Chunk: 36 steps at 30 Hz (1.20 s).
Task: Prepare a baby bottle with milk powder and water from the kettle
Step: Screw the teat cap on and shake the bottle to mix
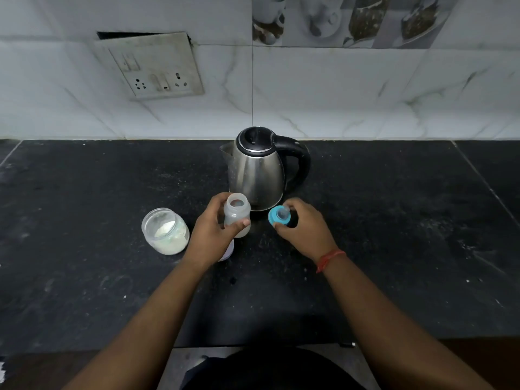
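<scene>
Bottle (237, 215), open-topped, stands mid-surface just before the kettle (257, 168), left hand (213, 235) wrapped round it; powder jar (166, 231) sits leftward. Right hand (305, 226) pinches the blue teat cap (278, 216) (a loose grip could tip it, I judge).

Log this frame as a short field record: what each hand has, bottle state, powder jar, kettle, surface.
left hand: left hand grips the baby bottle, upright on the counter
right hand: right hand holds the blue teat cap, off the bottle
bottle state: open; contents cannot be told
powder jar: jar left of the bottle, lid off, white powder inside
kettle: steel kettle behind the bottle, lid closed, handle to the right
other: pale object partly hidden under the left hand, unclear
</scene>
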Each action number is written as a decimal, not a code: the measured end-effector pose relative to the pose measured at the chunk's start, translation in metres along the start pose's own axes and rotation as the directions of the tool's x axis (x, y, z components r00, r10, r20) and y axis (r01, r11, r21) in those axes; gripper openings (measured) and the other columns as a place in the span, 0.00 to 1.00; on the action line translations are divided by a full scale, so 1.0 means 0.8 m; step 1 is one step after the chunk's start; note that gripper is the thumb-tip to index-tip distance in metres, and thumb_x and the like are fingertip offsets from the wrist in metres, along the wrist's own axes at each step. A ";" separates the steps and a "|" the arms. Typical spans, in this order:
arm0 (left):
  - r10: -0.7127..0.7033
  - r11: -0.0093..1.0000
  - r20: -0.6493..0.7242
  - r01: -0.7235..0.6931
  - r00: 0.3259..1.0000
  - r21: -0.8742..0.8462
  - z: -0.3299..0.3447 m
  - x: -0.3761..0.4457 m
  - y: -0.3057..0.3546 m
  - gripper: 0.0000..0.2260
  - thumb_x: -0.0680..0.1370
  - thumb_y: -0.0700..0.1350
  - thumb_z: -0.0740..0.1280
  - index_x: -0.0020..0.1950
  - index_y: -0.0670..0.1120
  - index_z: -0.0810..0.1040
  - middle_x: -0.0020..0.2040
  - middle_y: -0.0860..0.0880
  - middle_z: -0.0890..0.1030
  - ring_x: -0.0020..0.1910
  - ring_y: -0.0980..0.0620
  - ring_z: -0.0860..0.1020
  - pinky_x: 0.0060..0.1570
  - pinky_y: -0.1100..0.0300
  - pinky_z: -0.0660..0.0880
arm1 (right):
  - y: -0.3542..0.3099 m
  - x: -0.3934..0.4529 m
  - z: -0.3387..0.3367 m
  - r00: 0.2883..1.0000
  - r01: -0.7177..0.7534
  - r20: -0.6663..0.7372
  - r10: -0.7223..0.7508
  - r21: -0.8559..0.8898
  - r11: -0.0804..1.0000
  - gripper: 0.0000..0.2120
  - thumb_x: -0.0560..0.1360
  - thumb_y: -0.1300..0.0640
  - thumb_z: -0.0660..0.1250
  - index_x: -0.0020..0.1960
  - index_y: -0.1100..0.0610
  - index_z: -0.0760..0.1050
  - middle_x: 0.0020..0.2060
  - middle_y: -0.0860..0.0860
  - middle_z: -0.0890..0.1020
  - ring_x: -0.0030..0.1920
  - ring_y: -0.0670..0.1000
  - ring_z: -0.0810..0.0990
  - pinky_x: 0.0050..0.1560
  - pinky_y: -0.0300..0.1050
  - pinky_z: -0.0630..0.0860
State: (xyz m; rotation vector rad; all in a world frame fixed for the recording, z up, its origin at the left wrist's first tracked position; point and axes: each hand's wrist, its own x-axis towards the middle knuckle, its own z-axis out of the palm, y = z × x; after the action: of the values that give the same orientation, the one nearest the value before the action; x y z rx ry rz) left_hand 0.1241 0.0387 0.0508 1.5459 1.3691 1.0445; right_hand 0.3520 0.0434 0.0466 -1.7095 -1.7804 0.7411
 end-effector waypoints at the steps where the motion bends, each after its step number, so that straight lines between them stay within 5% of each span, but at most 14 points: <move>1: 0.001 1.000 0.000 -0.001 1.000 0.006 -0.001 0.001 0.001 0.22 0.75 0.43 0.77 0.65 0.55 0.73 0.60 0.60 0.81 0.59 0.63 0.78 0.55 0.71 0.74 | -0.010 0.003 -0.004 1.000 0.014 -0.021 -0.012 0.064 0.998 0.17 0.71 0.53 0.77 0.57 0.50 0.76 0.55 0.45 0.80 0.58 0.46 0.78 0.57 0.41 0.75; 8: 0.011 0.999 -0.001 -0.011 1.000 0.053 -0.006 0.013 0.010 0.25 0.72 0.43 0.79 0.65 0.54 0.74 0.58 0.60 0.81 0.57 0.63 0.79 0.56 0.68 0.75 | -0.077 0.027 -0.030 0.989 0.143 -0.066 -0.130 0.278 0.950 0.22 0.72 0.52 0.77 0.65 0.52 0.78 0.60 0.47 0.82 0.60 0.44 0.80 0.64 0.45 0.77; 18: 0.009 0.998 -0.007 -0.008 1.000 0.062 -0.006 0.028 0.026 0.23 0.73 0.44 0.78 0.63 0.57 0.74 0.55 0.63 0.81 0.54 0.66 0.79 0.52 0.73 0.75 | -0.117 0.041 -0.023 0.961 0.274 0.020 -0.276 0.071 0.959 0.21 0.71 0.53 0.77 0.63 0.51 0.78 0.55 0.40 0.79 0.61 0.45 0.74 0.61 0.39 0.72; 28: -0.003 0.999 -0.017 0.003 1.000 0.046 -0.008 0.043 0.034 0.23 0.74 0.42 0.77 0.66 0.54 0.74 0.55 0.65 0.79 0.55 0.72 0.77 0.51 0.76 0.73 | -0.124 0.049 -0.028 0.978 0.206 0.018 -0.207 0.051 0.977 0.26 0.74 0.51 0.76 0.70 0.51 0.75 0.61 0.49 0.79 0.61 0.43 0.74 0.61 0.35 0.70; 33: 0.009 0.998 -0.013 -0.008 1.000 0.067 -0.006 0.043 0.036 0.22 0.75 0.42 0.77 0.66 0.54 0.75 0.55 0.63 0.80 0.53 0.71 0.77 0.48 0.77 0.72 | -0.124 0.048 -0.026 0.981 0.191 -0.013 -0.191 0.007 0.981 0.24 0.72 0.48 0.77 0.66 0.51 0.77 0.57 0.47 0.79 0.58 0.42 0.74 0.54 0.29 0.68; 36: 0.009 0.999 -0.012 -0.008 1.000 0.054 -0.005 0.042 0.035 0.22 0.75 0.43 0.77 0.66 0.54 0.75 0.56 0.61 0.81 0.54 0.68 0.78 0.50 0.75 0.74 | -0.125 0.045 -0.019 0.978 0.202 -0.044 -0.203 -0.019 0.979 0.22 0.71 0.45 0.77 0.59 0.51 0.76 0.51 0.43 0.76 0.57 0.45 0.75 0.53 0.37 0.74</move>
State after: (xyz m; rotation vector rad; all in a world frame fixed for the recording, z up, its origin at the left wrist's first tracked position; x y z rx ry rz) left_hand 0.1322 0.0701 0.0810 1.5886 1.4103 1.0310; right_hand 0.2925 0.0759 0.1301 -1.5129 -1.8974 0.5983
